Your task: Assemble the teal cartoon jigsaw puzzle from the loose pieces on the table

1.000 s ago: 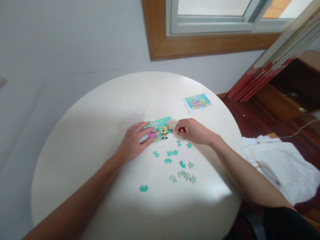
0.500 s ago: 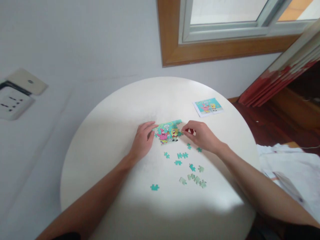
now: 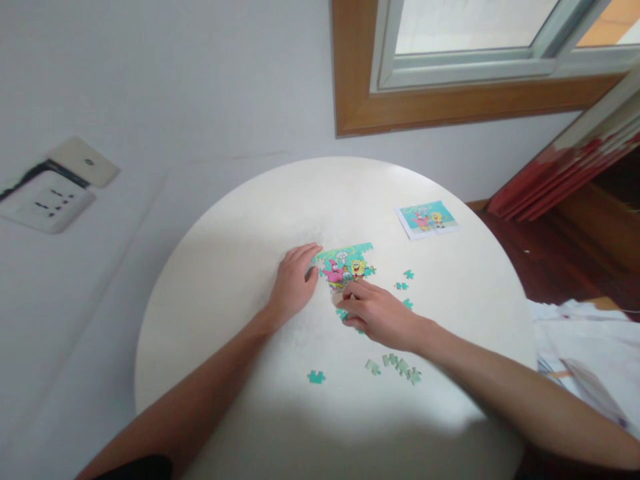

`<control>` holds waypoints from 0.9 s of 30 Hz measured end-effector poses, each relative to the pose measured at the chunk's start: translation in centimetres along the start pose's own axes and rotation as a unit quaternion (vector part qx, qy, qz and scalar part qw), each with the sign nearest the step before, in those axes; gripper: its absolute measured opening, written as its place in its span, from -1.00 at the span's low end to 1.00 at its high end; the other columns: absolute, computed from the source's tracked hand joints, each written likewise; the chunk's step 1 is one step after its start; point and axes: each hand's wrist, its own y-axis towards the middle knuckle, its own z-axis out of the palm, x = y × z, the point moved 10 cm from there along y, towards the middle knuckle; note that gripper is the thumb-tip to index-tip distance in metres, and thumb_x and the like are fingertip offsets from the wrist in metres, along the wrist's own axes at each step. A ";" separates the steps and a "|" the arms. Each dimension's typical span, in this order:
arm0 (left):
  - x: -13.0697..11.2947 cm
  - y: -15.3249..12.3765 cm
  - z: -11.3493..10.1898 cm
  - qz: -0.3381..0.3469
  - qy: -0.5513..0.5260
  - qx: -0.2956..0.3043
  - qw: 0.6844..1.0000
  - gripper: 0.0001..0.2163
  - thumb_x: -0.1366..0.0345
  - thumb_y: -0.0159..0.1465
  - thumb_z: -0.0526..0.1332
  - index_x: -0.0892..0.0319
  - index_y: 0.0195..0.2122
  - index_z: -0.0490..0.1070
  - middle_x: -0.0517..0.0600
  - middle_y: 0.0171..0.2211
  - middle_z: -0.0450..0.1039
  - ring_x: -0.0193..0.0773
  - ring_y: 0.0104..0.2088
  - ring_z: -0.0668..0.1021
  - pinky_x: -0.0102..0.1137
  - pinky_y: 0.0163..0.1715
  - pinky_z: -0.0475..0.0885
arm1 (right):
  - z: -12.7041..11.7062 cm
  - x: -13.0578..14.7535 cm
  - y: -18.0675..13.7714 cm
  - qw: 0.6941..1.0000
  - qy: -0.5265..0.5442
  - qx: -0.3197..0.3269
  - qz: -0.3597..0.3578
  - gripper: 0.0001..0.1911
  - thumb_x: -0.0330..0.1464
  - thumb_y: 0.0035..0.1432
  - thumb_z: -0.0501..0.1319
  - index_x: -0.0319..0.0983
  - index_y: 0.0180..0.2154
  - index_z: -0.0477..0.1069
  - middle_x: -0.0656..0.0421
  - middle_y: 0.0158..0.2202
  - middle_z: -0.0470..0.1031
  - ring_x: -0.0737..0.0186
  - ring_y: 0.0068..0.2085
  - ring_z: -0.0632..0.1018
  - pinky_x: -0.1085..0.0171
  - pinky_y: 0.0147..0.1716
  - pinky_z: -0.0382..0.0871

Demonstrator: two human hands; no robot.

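A partly joined cartoon jigsaw lies near the middle of a round white table. My left hand lies flat beside its left edge, fingertips touching it, fingers stretched out. My right hand rests just below the jigsaw with fingers curled down over loose teal pieces; what its fingertips pinch is hidden. More loose pieces lie nearer me, and a single teal piece sits apart at the front.
A small reference picture card lies at the table's far right. A wall socket panel is on the left wall, a wooden window frame behind. White cloth and a red-edged curtain are on the right.
My right hand has moved from the jigsaw's right edge down and left onto the loose pieces below it. The left hand stays at the jigsaw. The view has shifted.
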 end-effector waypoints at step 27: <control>-3.3 -0.8 1.1 0.040 0.033 0.091 0.994 -0.31 0.04 0.12 0.39 0.03 0.26 0.27 0.07 0.22 0.34 0.05 0.21 0.33 -0.06 0.21 0.18 | -11.9 -10.9 -4.6 0.937 -0.008 -0.241 0.254 -0.80 -0.31 0.21 0.18 -0.23 -0.33 0.56 0.11 -0.37 0.59 0.19 -0.37 0.51 0.21 -0.30 0.34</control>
